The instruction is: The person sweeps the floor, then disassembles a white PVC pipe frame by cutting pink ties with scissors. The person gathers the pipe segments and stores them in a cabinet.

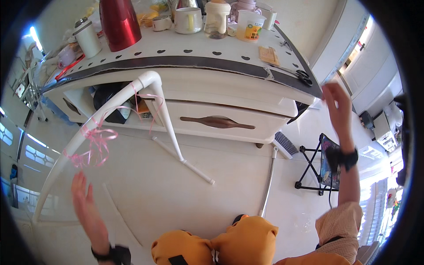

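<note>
My left hand (89, 213) is raised at the lower left with its fingers stretched out, holding nothing. It is just below a pink ribbon (98, 140), which hangs in loose loops from a white plastic pipe frame (100, 114). The frame's bent corner rises in front of the cabinet. My right hand (338, 108) is lifted beside the table's right corner. Its thumb and fingers curl together around a small gap; anything at the fingertips is too blurred to make out. The black-handled scissors (304, 77) lie close to it on the table edge.
On the white cabinet (229, 99) stand a red thermos jug (119, 24), a white flask (87, 39), a mug (188, 20) and a plastic tub (250, 26). A folding stool (327, 161), a broom (268, 181) and a loose white pipe (183, 161) are at floor level.
</note>
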Demonstrator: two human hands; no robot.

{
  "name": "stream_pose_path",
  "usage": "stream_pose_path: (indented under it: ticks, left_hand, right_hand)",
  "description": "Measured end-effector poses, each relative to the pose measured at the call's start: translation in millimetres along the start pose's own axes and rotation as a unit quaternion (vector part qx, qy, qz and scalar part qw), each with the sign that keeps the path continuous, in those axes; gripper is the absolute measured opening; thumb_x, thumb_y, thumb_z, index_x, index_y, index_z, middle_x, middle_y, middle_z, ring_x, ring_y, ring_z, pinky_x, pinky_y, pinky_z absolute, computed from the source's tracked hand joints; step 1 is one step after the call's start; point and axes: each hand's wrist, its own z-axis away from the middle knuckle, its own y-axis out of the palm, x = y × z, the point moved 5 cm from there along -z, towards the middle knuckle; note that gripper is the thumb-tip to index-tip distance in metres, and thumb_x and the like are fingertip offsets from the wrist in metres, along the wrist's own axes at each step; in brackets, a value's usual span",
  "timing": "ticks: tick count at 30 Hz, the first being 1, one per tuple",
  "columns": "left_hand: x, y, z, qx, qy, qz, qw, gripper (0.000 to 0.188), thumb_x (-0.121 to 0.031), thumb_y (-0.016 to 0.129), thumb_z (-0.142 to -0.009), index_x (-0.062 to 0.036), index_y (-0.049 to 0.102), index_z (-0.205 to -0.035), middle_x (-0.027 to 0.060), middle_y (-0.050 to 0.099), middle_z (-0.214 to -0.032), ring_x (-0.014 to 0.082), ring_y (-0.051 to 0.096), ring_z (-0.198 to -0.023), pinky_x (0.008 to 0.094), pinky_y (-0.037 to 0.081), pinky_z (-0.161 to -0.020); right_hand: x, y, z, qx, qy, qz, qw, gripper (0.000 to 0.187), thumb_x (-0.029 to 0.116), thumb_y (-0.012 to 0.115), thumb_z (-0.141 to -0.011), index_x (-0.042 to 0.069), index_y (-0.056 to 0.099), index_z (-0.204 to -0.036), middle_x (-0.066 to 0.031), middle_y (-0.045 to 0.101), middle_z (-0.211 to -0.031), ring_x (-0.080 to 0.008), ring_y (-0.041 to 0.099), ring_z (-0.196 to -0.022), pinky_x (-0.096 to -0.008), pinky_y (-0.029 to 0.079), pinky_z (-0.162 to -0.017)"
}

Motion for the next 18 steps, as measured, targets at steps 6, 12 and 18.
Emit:
stream_pose_path:
  ticks: [6,12,18]
  left_hand:
    - [21,58,-40,-0.015,0.055,0.139,0.989,0.045,-0.031,0.038,-0.097,-0.0010,0.038,-0.131,0.0124,0.046,-0.128,0.0233,0.044,-0.119,0.0373,0.033,-0.102]
    - [9,67,-45,-0.120,0.013,0.071,0.990,0.032,-0.030,0.039,-0.098,-0.0020,0.054,-0.104,0.0006,0.047,-0.087,0.0096,0.047,-0.080,0.0254,0.042,-0.079]
    - [5,55,-49,-0.123,0.072,0.121,0.982,0.027,-0.025,0.038,-0.098,-0.0042,0.050,-0.085,-0.0023,0.042,-0.074,0.0063,0.038,-0.068,0.0218,0.035,-0.063]
  right_hand:
    - [-56,36,-75,0.166,-0.096,0.225,0.955,0.022,0.006,0.052,-0.085,0.001,0.059,-0.105,-0.0144,0.062,-0.101,-0.0282,0.059,-0.093,-0.0351,0.045,-0.082]
    - [-86,38,-96,0.163,-0.180,0.161,0.957,0.024,-0.006,0.053,-0.077,-0.002,0.054,-0.100,-0.0131,0.057,-0.095,-0.0241,0.058,-0.084,-0.0314,0.046,-0.078]
    - [-78,37,-99,0.186,-0.145,0.163,0.958,0.031,-0.011,0.053,-0.070,-0.001,0.053,-0.100,-0.0124,0.055,-0.090,-0.0232,0.054,-0.079,-0.0291,0.044,-0.074]
